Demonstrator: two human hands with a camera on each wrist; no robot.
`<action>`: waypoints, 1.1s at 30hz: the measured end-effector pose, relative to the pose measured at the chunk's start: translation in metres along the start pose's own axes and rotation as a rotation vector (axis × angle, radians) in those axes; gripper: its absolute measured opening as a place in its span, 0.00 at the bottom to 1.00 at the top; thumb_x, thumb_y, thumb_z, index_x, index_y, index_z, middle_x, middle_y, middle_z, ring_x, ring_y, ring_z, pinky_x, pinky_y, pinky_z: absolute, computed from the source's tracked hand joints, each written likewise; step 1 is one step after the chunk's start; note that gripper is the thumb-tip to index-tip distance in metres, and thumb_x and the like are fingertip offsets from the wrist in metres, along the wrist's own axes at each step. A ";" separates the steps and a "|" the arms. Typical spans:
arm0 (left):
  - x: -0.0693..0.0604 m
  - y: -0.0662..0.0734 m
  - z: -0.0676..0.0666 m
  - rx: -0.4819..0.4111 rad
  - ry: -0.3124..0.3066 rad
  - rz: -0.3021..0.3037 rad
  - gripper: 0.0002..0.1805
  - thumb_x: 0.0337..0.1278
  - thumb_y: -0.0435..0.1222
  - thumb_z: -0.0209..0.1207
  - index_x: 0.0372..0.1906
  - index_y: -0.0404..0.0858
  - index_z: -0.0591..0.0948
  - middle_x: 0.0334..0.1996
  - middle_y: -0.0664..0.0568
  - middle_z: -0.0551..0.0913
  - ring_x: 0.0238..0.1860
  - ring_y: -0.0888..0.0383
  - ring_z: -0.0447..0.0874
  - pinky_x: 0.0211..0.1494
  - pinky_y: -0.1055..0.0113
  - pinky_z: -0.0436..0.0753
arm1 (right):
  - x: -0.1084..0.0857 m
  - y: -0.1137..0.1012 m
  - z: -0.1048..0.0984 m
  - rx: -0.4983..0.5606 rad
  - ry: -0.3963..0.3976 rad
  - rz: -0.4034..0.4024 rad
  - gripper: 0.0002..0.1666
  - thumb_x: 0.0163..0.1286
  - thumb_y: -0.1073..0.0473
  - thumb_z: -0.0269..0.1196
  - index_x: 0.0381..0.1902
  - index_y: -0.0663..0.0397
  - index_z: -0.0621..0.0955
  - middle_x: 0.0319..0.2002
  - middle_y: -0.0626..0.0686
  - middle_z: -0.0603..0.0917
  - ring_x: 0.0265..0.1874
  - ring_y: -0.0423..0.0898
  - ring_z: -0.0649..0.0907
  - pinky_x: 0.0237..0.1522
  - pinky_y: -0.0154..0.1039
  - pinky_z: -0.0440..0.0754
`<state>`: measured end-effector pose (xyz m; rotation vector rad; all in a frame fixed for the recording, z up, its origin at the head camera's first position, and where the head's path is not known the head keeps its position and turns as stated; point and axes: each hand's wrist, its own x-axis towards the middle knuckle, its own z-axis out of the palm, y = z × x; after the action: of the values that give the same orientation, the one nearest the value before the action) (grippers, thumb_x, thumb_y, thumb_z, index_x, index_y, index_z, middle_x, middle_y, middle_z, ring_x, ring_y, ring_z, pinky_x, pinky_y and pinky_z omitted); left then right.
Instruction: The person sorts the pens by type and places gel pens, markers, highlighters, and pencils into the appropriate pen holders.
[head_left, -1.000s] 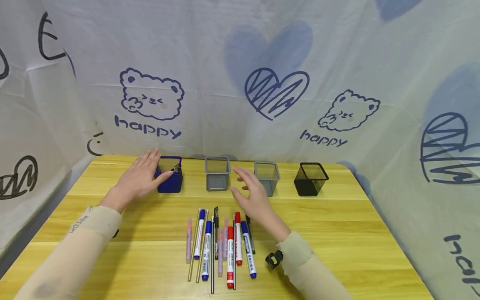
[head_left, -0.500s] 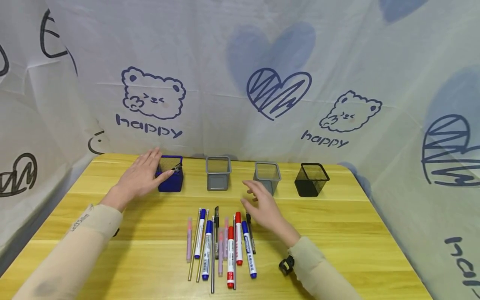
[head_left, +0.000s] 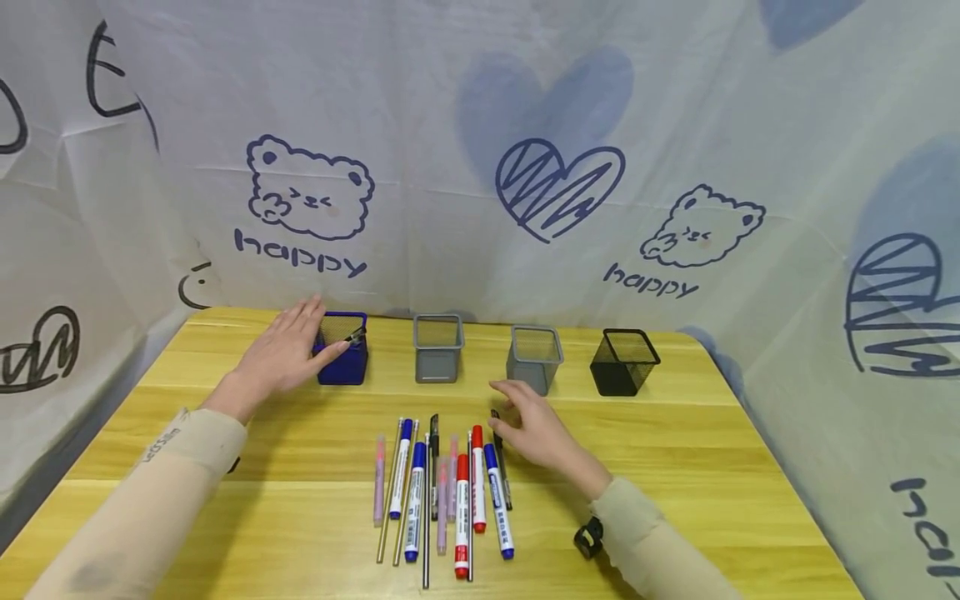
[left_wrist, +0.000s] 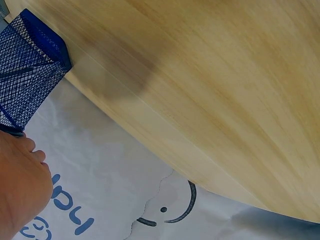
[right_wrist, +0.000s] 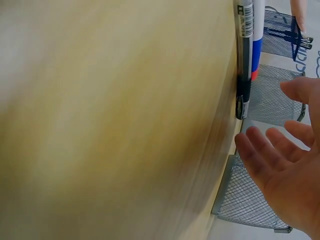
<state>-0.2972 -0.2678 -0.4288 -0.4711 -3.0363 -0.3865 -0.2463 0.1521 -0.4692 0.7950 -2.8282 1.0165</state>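
My left hand (head_left: 281, 350) rests against the left side of a blue mesh pen holder (head_left: 347, 368), fingers straight and thumb across its front. A black pen (head_left: 356, 336) leans inside that holder. My right hand (head_left: 538, 429) hovers with relaxed, spread fingers and holds nothing. Its fingertips are just above the cap end of a black gel pen (head_left: 503, 475) on the table. In the right wrist view the palm (right_wrist: 295, 185) faces the gel pen (right_wrist: 244, 60), apart from it. Beside that pen lie a blue-capped marker (head_left: 498, 504) and a red-capped marker (head_left: 478, 483).
Two grey mesh holders, one left (head_left: 437, 367) and one right (head_left: 530, 375), and a black mesh holder (head_left: 615, 379) stand along the table's back edge. More markers, pencils (head_left: 426, 517) and pink highlighters (head_left: 379, 483) lie in the middle. A printed cloth (head_left: 450, 100) hangs behind.
My right hand has moved right and down, from between the two grey holders toward the black gel pen. The left hand has stayed at the blue holder.
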 end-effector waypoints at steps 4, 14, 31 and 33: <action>0.000 0.000 0.001 0.001 0.006 0.003 0.53 0.78 0.66 0.38 0.82 0.25 0.45 0.83 0.31 0.41 0.82 0.31 0.39 0.83 0.38 0.42 | -0.001 0.004 0.001 -0.027 -0.031 0.007 0.36 0.71 0.57 0.69 0.74 0.58 0.73 0.67 0.59 0.77 0.52 0.51 0.84 0.55 0.51 0.86; 0.000 0.000 0.000 0.009 -0.008 0.001 0.53 0.78 0.66 0.36 0.82 0.26 0.43 0.83 0.32 0.39 0.82 0.32 0.38 0.83 0.39 0.41 | 0.003 0.011 0.000 -0.042 -0.098 0.018 0.33 0.70 0.57 0.71 0.70 0.60 0.76 0.57 0.57 0.81 0.49 0.49 0.82 0.54 0.49 0.85; -0.001 0.001 -0.001 -0.002 -0.010 -0.003 0.53 0.78 0.66 0.37 0.83 0.27 0.43 0.83 0.33 0.39 0.82 0.32 0.37 0.83 0.39 0.40 | 0.011 0.014 0.003 -0.033 -0.130 0.005 0.25 0.69 0.58 0.72 0.61 0.61 0.83 0.44 0.50 0.80 0.36 0.41 0.77 0.37 0.35 0.80; -0.001 0.001 0.000 -0.002 -0.011 -0.004 0.53 0.77 0.67 0.37 0.83 0.27 0.43 0.83 0.33 0.39 0.82 0.32 0.37 0.83 0.39 0.40 | 0.012 0.012 0.003 -0.032 -0.136 0.012 0.25 0.69 0.58 0.72 0.61 0.61 0.84 0.43 0.50 0.80 0.35 0.41 0.77 0.36 0.35 0.79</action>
<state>-0.2958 -0.2676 -0.4283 -0.4684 -3.0487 -0.3879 -0.2618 0.1532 -0.4766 0.8773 -2.9575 0.9516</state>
